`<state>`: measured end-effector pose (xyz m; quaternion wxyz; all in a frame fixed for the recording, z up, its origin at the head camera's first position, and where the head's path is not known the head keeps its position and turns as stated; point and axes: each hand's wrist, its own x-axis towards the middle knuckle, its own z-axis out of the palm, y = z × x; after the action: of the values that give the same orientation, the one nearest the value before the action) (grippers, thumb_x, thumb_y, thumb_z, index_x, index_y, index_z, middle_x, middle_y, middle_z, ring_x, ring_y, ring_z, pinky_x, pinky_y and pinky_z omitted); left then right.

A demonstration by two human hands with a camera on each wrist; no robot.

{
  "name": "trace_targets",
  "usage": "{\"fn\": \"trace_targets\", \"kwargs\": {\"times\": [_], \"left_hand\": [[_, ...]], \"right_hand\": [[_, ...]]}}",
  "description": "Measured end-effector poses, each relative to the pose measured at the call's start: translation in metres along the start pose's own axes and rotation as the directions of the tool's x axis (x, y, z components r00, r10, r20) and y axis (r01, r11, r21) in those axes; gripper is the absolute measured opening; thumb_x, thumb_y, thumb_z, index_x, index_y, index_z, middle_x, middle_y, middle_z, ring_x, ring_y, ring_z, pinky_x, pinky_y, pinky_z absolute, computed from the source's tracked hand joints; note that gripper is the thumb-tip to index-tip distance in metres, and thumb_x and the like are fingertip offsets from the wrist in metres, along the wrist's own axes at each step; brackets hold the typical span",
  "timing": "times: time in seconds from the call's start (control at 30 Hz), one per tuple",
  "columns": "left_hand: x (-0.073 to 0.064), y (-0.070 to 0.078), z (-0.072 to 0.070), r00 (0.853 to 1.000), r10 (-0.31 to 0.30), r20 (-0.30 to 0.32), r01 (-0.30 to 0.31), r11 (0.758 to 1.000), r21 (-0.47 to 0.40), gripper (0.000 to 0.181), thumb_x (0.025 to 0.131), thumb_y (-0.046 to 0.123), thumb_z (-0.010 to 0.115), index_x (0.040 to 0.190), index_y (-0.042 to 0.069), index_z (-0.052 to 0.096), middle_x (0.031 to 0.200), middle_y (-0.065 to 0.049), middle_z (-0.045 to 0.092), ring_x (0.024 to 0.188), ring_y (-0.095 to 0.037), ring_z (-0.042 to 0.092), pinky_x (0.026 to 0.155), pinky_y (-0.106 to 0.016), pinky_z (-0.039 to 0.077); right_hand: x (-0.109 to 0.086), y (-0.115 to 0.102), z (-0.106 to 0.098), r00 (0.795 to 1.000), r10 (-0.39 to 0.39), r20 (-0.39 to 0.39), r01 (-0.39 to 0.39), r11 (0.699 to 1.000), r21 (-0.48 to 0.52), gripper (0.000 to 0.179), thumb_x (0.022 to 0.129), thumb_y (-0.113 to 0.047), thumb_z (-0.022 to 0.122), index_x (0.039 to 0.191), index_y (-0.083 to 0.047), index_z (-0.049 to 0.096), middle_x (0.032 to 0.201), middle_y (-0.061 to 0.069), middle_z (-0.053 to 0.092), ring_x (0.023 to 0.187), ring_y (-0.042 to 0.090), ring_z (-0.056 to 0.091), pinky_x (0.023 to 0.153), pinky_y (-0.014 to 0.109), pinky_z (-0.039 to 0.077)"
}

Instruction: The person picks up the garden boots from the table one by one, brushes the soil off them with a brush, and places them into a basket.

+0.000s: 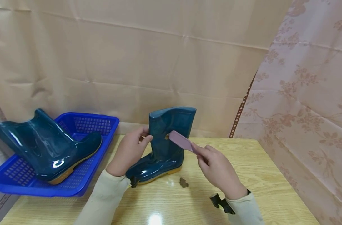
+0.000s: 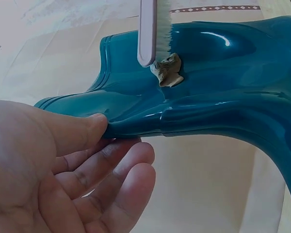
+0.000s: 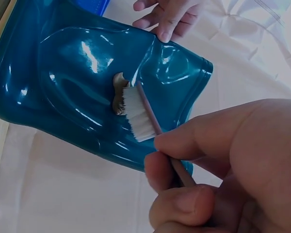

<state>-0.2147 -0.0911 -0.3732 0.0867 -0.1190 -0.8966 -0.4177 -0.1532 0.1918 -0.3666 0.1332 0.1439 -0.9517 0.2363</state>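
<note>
A dark teal rubber boot point(image 1: 166, 153) stands upright on the table, its toe pointing left. My left hand point(image 1: 130, 150) pinches the front of its shaft, thumb on the near face and fingers behind, as the left wrist view shows. In my right hand point(image 1: 220, 170) is the handle of a pinkish brush point(image 1: 180, 140) with white bristles. The bristles touch a brown, mud-like lump point(image 3: 118, 94) stuck on the side of the shaft. Another brown lump point(image 1: 183, 182) lies on the table below the boot's heel.
At the left, a blue plastic basket point(image 1: 104, 150) holds a second teal boot point(image 1: 55, 147), which lies tilted with its shaft over the rim. A beige cloth point(image 1: 159, 62) hangs behind the wooden table point(image 1: 244, 165); a floral curtain point(image 1: 314, 109) hangs on the right.
</note>
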Motion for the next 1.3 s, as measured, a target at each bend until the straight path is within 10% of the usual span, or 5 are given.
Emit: {"fn": "trace_targets", "kwargs": {"times": [0.23, 0.57, 0.87, 1.3], "left_hand": [[0.001, -0.002, 0.000, 1.000, 0.012, -0.024, -0.012, 1.000, -0.010, 0.027, 0.105, 0.024, 0.063, 0.130, 0.015, 0.065, 0.116, -0.004, 0.071, 0.105, -0.025, 0.065, 0.095, -0.050, 0.055], [0.002, -0.004, -0.001, 0.997, 0.073, -0.022, -0.074, 0.996, -0.041, 0.029, 0.102, 0.025, 0.069, 0.129, 0.017, 0.067, 0.111, -0.001, 0.072, 0.102, -0.022, 0.064, 0.091, -0.047, 0.056], [0.003, -0.004, 0.000, 0.998, 0.066, -0.015, -0.066, 0.998, -0.024, 0.030, 0.103, 0.025, 0.066, 0.131, 0.016, 0.066, 0.116, -0.003, 0.071, 0.105, -0.024, 0.064, 0.093, -0.048, 0.055], [0.005, -0.006, 0.004, 1.000, 0.016, -0.021, -0.016, 0.999, -0.031, 0.030, 0.105, 0.026, 0.062, 0.132, 0.014, 0.065, 0.120, -0.006, 0.071, 0.107, -0.027, 0.065, 0.092, -0.049, 0.056]], "right_hand": [[-0.001, 0.002, -0.001, 0.993, -0.089, -0.072, 0.088, 0.996, -0.016, 0.044, 0.098, -0.006, 0.066, 0.140, -0.019, 0.067, 0.082, -0.007, 0.055, 0.058, 0.007, 0.042, 0.050, 0.024, 0.035], [0.003, 0.003, 0.005, 0.933, -0.308, -0.185, 0.302, 0.951, -0.063, 0.044, 0.095, -0.002, 0.071, 0.138, -0.015, 0.068, 0.085, -0.007, 0.055, 0.061, 0.004, 0.040, 0.051, 0.020, 0.033], [0.002, 0.002, 0.010, 0.991, -0.084, -0.103, 0.080, 0.996, -0.039, 0.043, 0.098, -0.006, 0.068, 0.138, -0.022, 0.068, 0.081, -0.005, 0.058, 0.055, 0.007, 0.038, 0.049, 0.023, 0.032], [0.003, 0.003, 0.005, 0.999, -0.014, -0.040, 0.013, 1.000, -0.029, 0.042, 0.097, -0.009, 0.066, 0.137, -0.021, 0.069, 0.081, -0.005, 0.058, 0.056, 0.010, 0.041, 0.048, 0.024, 0.032]]}}
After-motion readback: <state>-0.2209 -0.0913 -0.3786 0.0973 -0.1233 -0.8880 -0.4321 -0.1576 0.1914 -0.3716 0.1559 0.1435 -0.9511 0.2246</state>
